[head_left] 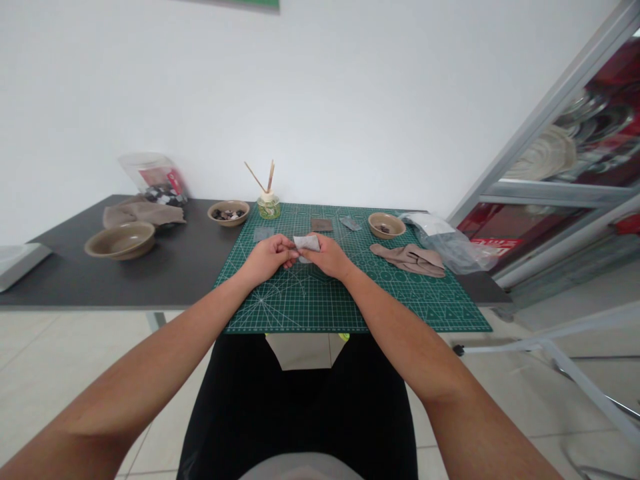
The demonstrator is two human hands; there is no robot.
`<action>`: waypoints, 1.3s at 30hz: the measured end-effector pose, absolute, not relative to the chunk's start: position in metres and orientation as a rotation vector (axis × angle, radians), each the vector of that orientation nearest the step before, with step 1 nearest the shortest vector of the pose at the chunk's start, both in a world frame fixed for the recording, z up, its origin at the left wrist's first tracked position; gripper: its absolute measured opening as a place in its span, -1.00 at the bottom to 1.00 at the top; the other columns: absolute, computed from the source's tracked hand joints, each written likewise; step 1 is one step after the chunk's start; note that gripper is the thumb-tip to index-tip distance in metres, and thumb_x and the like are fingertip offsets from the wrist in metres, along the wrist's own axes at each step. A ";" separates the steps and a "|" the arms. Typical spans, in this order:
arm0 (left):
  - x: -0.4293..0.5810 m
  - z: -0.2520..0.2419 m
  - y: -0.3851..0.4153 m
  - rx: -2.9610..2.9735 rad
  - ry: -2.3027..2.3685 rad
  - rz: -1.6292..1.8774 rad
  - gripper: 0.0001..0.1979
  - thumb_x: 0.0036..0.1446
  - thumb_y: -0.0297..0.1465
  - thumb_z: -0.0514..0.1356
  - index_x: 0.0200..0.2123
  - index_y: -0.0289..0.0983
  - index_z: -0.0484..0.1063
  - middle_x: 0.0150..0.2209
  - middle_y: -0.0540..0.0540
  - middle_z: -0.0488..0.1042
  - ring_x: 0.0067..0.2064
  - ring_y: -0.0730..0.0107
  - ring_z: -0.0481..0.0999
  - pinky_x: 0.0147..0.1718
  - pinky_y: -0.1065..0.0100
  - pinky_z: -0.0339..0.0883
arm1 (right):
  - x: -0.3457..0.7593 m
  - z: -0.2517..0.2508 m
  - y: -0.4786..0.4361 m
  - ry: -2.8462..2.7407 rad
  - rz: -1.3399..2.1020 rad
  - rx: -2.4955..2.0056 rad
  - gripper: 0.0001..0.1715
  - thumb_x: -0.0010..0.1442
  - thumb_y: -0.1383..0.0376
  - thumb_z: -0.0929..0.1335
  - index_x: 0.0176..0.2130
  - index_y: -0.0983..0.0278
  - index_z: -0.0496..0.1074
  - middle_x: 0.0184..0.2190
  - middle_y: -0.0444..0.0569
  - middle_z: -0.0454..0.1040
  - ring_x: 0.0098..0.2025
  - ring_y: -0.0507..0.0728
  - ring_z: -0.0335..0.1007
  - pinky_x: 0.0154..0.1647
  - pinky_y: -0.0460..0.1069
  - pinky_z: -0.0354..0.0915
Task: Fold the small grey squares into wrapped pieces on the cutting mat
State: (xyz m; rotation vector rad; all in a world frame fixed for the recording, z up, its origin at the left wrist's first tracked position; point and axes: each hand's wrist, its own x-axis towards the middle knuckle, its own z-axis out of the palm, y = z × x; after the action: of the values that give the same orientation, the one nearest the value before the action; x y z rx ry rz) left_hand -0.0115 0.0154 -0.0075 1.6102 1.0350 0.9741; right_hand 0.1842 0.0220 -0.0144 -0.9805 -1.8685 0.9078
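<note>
Over the green cutting mat [280, 307], both my hands meet in front of me. My right hand [327, 257] is closed on a small light-grey sheet [307, 243], whose upper part sticks up between thumb and fingers; whether it is paper or cloth I cannot tell. My left hand [274, 257] is closed in a pinch at the sheet's left side, and what its fingertips hold is hidden. Beyond the hands lie a brown square piece [321, 225], a clear small bag [351, 223] and a translucent square [263, 234].
Bowls with small dark pieces stand at left [229, 213] and right [387, 226]. A brown cloth [413, 259] and plastic bag [450, 243] lie right. A diffuser bottle [269, 205] stands at back. Farther left are another bowl [120, 242], cloth [143, 212] and plastic jar [153, 177].
</note>
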 end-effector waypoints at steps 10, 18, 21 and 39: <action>-0.010 -0.004 0.012 1.592 1.042 0.964 -0.77 -0.07 -0.33 0.35 -0.38 -0.25 0.36 -0.54 0.05 0.50 -0.54 0.51 0.44 -0.50 0.44 0.32 | 0.184 -0.014 0.020 -1.850 0.908 -1.033 -0.64 0.08 0.03 0.43 -0.39 0.28 0.42 -0.48 -0.15 0.43 -0.41 0.04 0.28 -0.34 -0.06 0.16; -0.010 -0.004 0.011 1.596 1.036 0.979 -0.78 -0.07 -0.33 0.34 -0.39 -0.24 0.37 -0.54 0.05 0.49 -0.55 0.49 0.43 -0.50 0.43 0.33 | 0.184 -0.012 0.018 -1.848 0.969 -0.981 -0.63 0.07 0.03 0.42 -0.34 0.29 0.46 -0.45 -0.14 0.46 -0.40 0.04 0.31 -0.32 -0.06 0.20; -0.011 -0.002 0.010 1.616 1.041 0.992 -0.80 -0.05 -0.34 0.33 -0.37 -0.24 0.39 -0.55 0.06 0.48 -0.55 0.49 0.42 -0.51 0.42 0.33 | 0.184 -0.012 0.017 -1.815 0.956 -1.001 -0.62 0.05 0.02 0.44 -0.36 0.29 0.46 -0.48 -0.15 0.44 -0.42 0.03 0.29 -0.34 -0.06 0.18; -0.013 -0.005 0.014 1.613 0.988 1.133 -0.68 -0.08 -0.23 0.40 -0.30 -0.27 0.47 -0.39 -0.01 0.54 -0.38 0.44 0.52 -0.24 0.29 0.48 | 0.181 -0.011 0.018 -1.772 0.838 -1.110 -0.70 0.13 0.06 0.39 -0.30 0.25 0.39 -0.49 -0.17 0.45 -0.48 0.05 0.36 -0.39 -0.04 0.27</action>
State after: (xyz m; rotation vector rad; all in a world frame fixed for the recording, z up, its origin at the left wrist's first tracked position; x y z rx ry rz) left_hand -0.0132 0.0141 -0.0055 1.6133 0.9875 1.1331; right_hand 0.1813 0.0180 -0.0115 -1.1097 -1.7717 0.8384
